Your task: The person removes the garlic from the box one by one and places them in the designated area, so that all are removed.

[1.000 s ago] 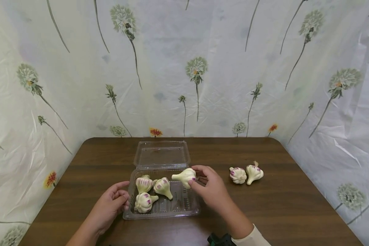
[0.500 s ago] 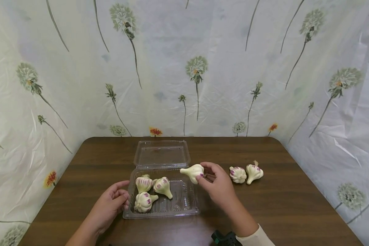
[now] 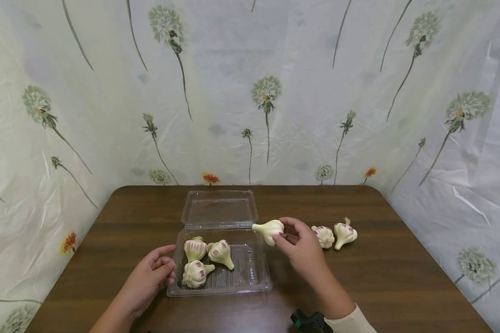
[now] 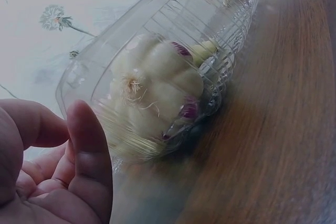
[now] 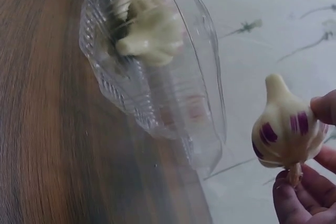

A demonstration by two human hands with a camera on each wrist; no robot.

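Observation:
Between the thumb and fingers of my right hand (image 3: 302, 247) is a garlic bulb (image 3: 271, 231), held up at the container's right edge, stem pointing left. In the right wrist view this bulb (image 5: 286, 127) shows purple marks and a root tuft below. A clear plastic clamshell container (image 3: 243, 291) stands with its lid (image 3: 220, 208) folded back. Inside, toward its left, lie three more garlic bulbs, the nearest (image 3: 195, 274) at the front left. My left hand (image 3: 150, 275) rests at the container's left edge, fingers loosely bent, thumb (image 4: 89, 145) beside the clear wall.
Two garlic bulbs lie on the brown wooden table (image 3: 383, 282) to the right: one (image 3: 324, 237) partly behind my right hand, the other (image 3: 344, 233) beside it. A dandelion-print sheet (image 3: 216, 101) hangs behind and along both sides of the table.
My right hand has moved right with its garlic bulb, from over the container's right part to its right edge. My left hand and the bulbs inside have stayed put.

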